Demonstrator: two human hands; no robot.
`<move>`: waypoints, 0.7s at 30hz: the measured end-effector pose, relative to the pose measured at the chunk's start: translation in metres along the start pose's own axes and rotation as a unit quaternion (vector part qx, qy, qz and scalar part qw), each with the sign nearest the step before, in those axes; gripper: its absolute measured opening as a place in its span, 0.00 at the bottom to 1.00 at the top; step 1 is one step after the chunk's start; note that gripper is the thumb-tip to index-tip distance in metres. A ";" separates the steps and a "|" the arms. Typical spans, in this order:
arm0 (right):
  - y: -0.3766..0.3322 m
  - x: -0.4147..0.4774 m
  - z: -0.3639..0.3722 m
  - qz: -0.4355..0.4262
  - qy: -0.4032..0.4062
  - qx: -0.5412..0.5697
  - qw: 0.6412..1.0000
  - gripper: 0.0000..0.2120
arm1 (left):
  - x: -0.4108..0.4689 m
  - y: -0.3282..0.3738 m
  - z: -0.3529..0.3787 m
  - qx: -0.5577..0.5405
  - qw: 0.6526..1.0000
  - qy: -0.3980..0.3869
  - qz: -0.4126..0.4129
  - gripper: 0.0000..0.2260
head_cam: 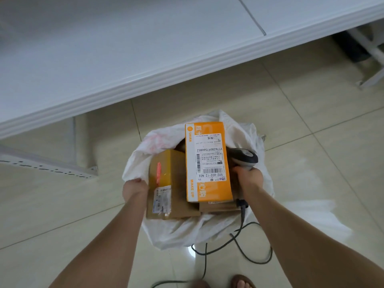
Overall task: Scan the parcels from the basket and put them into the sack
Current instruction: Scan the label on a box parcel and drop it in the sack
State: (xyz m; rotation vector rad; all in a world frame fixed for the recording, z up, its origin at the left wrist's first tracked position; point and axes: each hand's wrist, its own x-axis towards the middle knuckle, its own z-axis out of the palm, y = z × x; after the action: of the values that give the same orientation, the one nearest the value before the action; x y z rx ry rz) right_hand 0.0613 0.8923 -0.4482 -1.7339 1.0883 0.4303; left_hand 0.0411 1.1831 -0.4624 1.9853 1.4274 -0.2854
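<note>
A white woven sack (pixel 209 229) stands open on the floor below me. An orange and white box (pixel 207 163) with a shipping label lies on top in its mouth. Beside it on the left sits a brown cardboard box (pixel 166 183) with a label and a red strip. My left hand (pixel 134 189) grips the sack's left rim, against the brown box. My right hand (pixel 247 177) holds a black and grey barcode scanner (pixel 245 157) at the orange box's right edge. More cardboard (pixel 218 206) shows under the orange box.
The scanner's black cable (pixel 249 252) loops across the tiled floor (pixel 311 132) behind the sack. A white table (pixel 124 48) runs across the top, with a metal shelf rail (pixel 47 165) at the left. My sandalled foot (pixel 243 282) is at the bottom edge.
</note>
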 end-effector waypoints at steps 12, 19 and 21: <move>-0.065 -0.150 -0.085 -0.023 0.024 0.027 0.999 0.09 | -0.150 0.077 -0.122 -0.071 0.992 0.058 0.090 0.19; -0.101 -0.187 -0.112 -0.008 0.016 0.010 1.000 0.09 | -0.181 0.100 -0.162 0.013 0.994 0.023 0.105 0.22; -0.093 -0.176 -0.106 0.004 0.011 -0.013 1.000 0.10 | -0.173 0.089 -0.148 0.098 0.991 -0.035 0.088 0.25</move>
State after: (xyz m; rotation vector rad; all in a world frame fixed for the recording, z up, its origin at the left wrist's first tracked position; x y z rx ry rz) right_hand 0.0236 0.8894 -0.2261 -1.7613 1.1095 0.4331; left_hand 0.0265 1.1291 -0.2244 2.2195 1.2106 -0.4263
